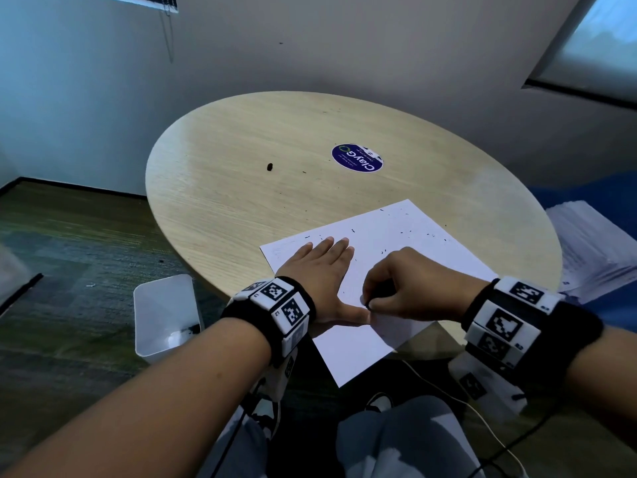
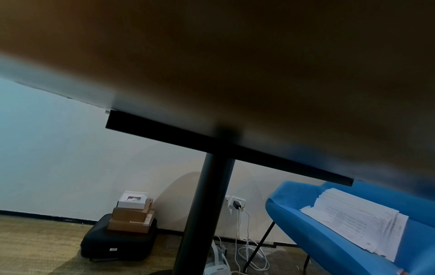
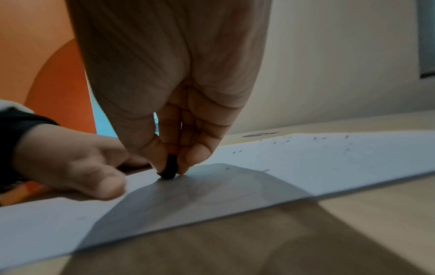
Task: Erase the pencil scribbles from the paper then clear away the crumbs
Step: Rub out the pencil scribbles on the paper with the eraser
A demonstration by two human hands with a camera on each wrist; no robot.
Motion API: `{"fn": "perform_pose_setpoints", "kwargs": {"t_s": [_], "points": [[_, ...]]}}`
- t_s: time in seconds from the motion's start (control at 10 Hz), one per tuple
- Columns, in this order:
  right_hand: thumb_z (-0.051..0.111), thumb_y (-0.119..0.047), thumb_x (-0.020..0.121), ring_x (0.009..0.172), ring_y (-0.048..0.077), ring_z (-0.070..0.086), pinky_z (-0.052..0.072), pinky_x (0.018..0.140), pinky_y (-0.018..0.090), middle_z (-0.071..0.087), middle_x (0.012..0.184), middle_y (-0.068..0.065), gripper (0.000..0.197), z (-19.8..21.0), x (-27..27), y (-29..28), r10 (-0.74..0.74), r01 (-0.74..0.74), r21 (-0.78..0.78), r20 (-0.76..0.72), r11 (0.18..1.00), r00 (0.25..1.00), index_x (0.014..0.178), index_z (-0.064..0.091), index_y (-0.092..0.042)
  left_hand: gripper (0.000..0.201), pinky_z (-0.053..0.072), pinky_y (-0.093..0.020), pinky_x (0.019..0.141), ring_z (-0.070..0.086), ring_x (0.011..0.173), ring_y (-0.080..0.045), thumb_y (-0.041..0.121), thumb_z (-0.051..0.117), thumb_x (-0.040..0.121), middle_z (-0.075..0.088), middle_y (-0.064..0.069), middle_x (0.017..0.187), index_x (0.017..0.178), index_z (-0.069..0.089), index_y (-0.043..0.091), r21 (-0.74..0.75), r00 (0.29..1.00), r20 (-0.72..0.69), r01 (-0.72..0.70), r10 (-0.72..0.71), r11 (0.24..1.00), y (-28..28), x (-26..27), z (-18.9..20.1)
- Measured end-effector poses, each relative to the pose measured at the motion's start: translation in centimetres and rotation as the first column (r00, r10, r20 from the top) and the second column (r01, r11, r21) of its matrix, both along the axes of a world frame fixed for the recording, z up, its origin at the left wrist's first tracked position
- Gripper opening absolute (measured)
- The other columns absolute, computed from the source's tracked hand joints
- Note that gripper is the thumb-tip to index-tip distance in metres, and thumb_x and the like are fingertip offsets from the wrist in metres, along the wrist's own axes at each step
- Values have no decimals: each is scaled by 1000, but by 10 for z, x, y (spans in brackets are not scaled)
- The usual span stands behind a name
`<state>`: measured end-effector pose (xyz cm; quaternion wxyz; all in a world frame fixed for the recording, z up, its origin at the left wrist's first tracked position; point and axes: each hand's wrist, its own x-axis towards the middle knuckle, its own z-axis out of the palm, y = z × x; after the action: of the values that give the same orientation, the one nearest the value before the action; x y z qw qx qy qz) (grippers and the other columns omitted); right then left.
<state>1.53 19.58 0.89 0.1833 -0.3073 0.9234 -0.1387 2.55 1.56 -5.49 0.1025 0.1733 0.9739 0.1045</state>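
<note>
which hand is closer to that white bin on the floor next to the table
Left. The left hand lies flat on the paper's left part, on the side of the table where the white bin stands. The right hand, pinching the black eraser, is farther right.

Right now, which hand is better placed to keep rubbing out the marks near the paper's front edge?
Right. The right hand already pinches the black eraser with its tip on the paper. The left hand lies flat on the sheet, pinning it, and should stay there.
</note>
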Motion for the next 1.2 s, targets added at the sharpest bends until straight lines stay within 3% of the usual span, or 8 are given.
{"fn": "perform_pose_setpoints", "kwargs": {"t_s": [0.2,0.4,0.6,0.8,1.0,1.1,1.2], "points": [[65,-17,77,73,-4,63,48,71,18,71,73,-16,12,0,-18,10,-112,113,7,-111,994,988,76,73,-25,122,-8,-36,122,-15,151,-11,88,45,72,-14,6,165,158,-7,20,-3,1000,3,-2,2,1000,1,1,1],[66,-17,78,74,-4,64,48,68,12,72,74,-14,11,1,4,1,9,-9,4,-4,1000,1000,79,74,-24,121,-8,-37,122,-16,150,-11,88,45,73,-15,6,165,158,-7,20,-12,1000,9,0,0,1000,0,0,1],[65,-17,76,75,-3,63,50,72,23,70,71,-17,12,1,-25,18,-167,170,14,-123,985,978,74,73,-25,121,-8,-37,122,-15,150,-11,88,45,73,-15,6,165,158,-7,20,-16,1000,7,-6,6,1000,1,1,2],[65,-19,76,76,-3,65,52,72,18,72,75,-16,11,0,-1,8,-29,29,3,9,1000,1000,78,73,-26,122,-7,-37,123,-15,151,-11,89,45,72,-14,6,165,158,-7,20,-19,1000,5,2,-2,1000,-1,0,1],[64,-16,76,75,-2,63,50,73,21,71,73,-15,12,0,-18,21,-144,145,-2,-119,989,982,75,73,-24,121,-7,-37,123,-15,151,-11,88,46,73,-15,6,165,158,-7,20,-25,1000,11,1,-1,1000,0,1,2],[64,-18,77,77,-2,63,50,72,17,72,75,-15,11,-1,-4,15,-57,57,6,-48,998,997,78,74,-24,122,-7,-37,123,-15,151,-11,88,46,72,-15,6,165,158,-8,20,-26,1000,15,4,-3,1000,0,0,2],[64,-18,77,78,-1,63,51,74,20,71,77,-15,11,-1,-8,17,-74,75,17,-66,997,995,79,74,-24,122,-6,-38,123,-15,151,-11,88,46,72,-15,7,165,158,-8,20,-22,1000,7,7,-7,1000,-1,-1,1]]}}
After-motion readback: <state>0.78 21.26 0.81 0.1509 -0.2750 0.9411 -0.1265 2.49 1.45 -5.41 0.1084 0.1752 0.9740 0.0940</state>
